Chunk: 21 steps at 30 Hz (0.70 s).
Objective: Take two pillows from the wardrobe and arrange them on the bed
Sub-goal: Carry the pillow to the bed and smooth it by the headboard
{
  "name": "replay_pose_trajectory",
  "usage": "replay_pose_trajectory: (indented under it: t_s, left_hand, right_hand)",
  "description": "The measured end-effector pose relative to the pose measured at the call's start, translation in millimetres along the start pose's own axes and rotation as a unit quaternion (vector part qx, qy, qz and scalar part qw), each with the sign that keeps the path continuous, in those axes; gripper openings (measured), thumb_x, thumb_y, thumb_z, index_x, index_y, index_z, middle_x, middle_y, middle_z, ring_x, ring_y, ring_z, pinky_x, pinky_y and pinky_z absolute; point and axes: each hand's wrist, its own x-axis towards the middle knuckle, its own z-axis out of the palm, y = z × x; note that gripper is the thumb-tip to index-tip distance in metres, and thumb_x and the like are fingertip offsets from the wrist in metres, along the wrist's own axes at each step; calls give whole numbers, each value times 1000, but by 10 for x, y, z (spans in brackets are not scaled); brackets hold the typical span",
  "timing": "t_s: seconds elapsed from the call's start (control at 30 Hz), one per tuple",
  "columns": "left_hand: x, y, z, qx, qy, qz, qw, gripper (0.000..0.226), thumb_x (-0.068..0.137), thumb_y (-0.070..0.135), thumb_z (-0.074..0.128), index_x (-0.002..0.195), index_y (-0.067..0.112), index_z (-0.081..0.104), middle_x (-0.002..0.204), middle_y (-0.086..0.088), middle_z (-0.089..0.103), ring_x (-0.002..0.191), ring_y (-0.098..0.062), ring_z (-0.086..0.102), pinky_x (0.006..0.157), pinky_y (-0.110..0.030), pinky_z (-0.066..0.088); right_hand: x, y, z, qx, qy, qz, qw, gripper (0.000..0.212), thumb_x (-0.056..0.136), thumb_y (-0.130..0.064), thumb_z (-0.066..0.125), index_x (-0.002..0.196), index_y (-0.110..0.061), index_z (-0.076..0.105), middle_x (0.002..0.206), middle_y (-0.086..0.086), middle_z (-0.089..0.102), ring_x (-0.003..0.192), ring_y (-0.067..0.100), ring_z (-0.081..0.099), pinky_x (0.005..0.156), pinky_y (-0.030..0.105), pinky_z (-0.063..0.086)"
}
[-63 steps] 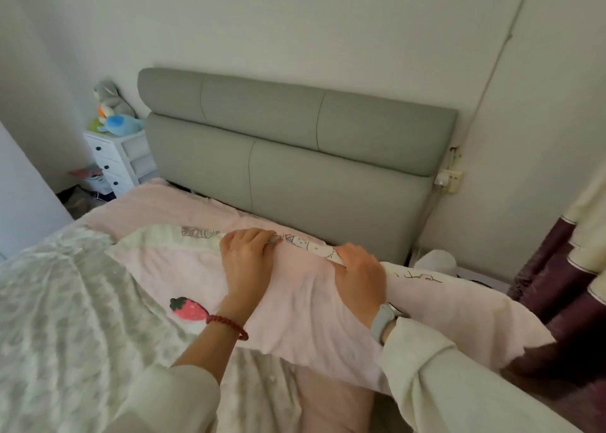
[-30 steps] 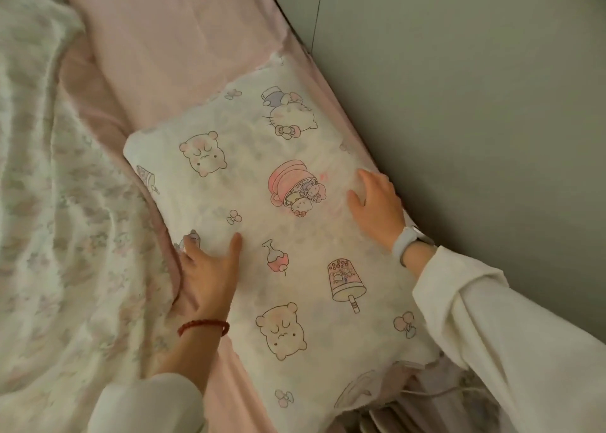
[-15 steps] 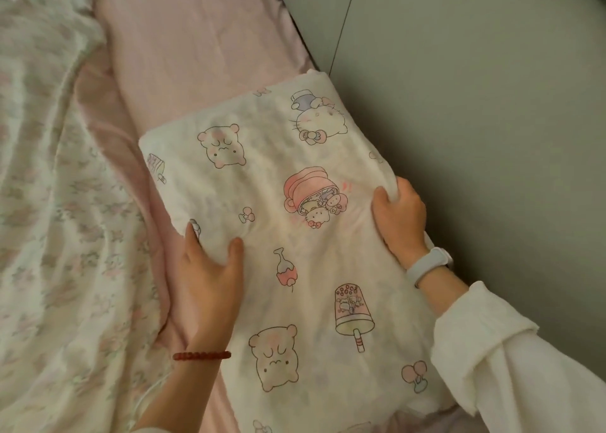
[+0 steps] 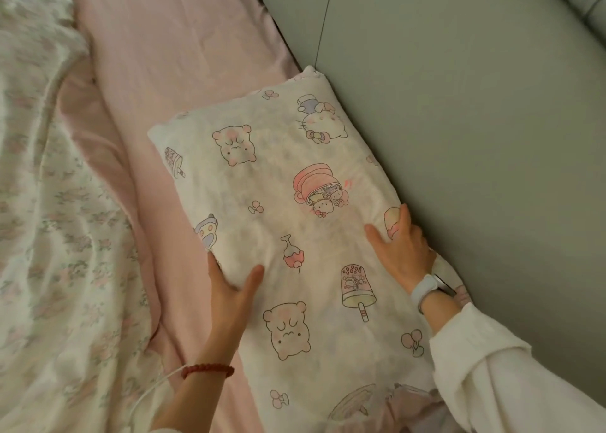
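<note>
- White cotton pillow (image 4: 295, 223), printed with cartoon bears, cats and cups, lies flat at the centre of the frame on the pink sheet (image 4: 177, 55); its right long edge touches the grey-green padded headboard (image 4: 475, 121).
- My left hand (image 4: 229, 298) rests at the lower centre of the frame on the pillow's left edge, fingers spread and flat, thumb on the top face; it presses the fabric and clamps nothing.
- My right hand (image 4: 401, 249) rests palm down at the centre right of the frame on the pillow's right edge, beside the headboard, fingers apart and closed on nothing.
- Red bead bracelet (image 4: 207, 369) circles my left wrist; a pale watch band (image 4: 424, 290) circles my right wrist above a white sleeve (image 4: 505, 380).
- Floral quilt (image 4: 55, 236) occupies the left of the frame, bunched on the sheet and apart from the pillow.
- Thin white cable (image 4: 154, 390) runs across the lower left, near my left forearm.
</note>
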Motion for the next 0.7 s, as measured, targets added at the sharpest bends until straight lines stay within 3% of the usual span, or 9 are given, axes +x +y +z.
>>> replay_pose_trajectory:
  t_s: [0.07, 0.17, 0.33, 0.47, 0.6, 0.7]
  left_hand:
    - [27, 72, 19, 14, 8, 35, 999, 73, 77, 21, 73, 133, 36, 28, 131, 10, 48, 115, -12, 51, 94, -36, 45]
    - [0, 84, -16, 36, 27, 50, 998, 73, 78, 25, 70, 134, 40, 26, 129, 15, 48, 113, -8, 51, 93, -30, 42]
    - [34, -79, -132, 39, -14, -7, 999, 77, 83, 26, 66, 142, 27, 17, 144, 1, 38, 128, -19, 42, 106, -47, 36]
    - [-156, -126, -23, 86, 45, -21, 995, 85, 78, 42, 66, 143, 26, 15, 145, -7, 32, 132, -23, 31, 111, -43, 29]
    - [-605, -299, 92, 149, 25, -41, 988, 97, 75, 46, 69, 145, 28, 4, 150, -13, 16, 138, -21, 17, 111, -39, 22]
    - [-748, -394, 94, 144, 10, -82, 986, 102, 68, 52, 73, 143, 35, 6, 143, -12, 28, 129, -22, 31, 97, -34, 30]
  right_hand:
    - [6, 13, -14, 8, 10, 4, 1000, 81, 77, -57, 53, 139, -18, 18, 130, 23, 45, 118, 41, 41, 96, 55, 30]
    - [-31, 39, -18, 8, 29, -9, 999, 76, 78, -56, 54, 137, -18, 25, 125, 23, 48, 116, 40, 42, 94, 55, 31]
    - [-160, 305, 28, -12, 4, -28, 1000, 65, 84, -51, 48, 138, -21, 26, 136, 15, 44, 121, 37, 40, 96, 55, 33]
    - [-418, 473, 40, -13, 22, -60, 998, 68, 83, -46, 52, 139, -25, 21, 139, 16, 38, 123, 39, 37, 95, 56, 37]
    - [-735, 840, 68, 24, -67, 11, 997, 80, 78, -60, 50, 140, -34, 7, 152, 11, 18, 136, 34, 17, 105, 59, 25]
    - [-740, 1004, -3, 88, -95, 58, 990, 85, 77, -58, 55, 142, -27, 10, 149, 14, 24, 135, 33, 21, 108, 48, 22]
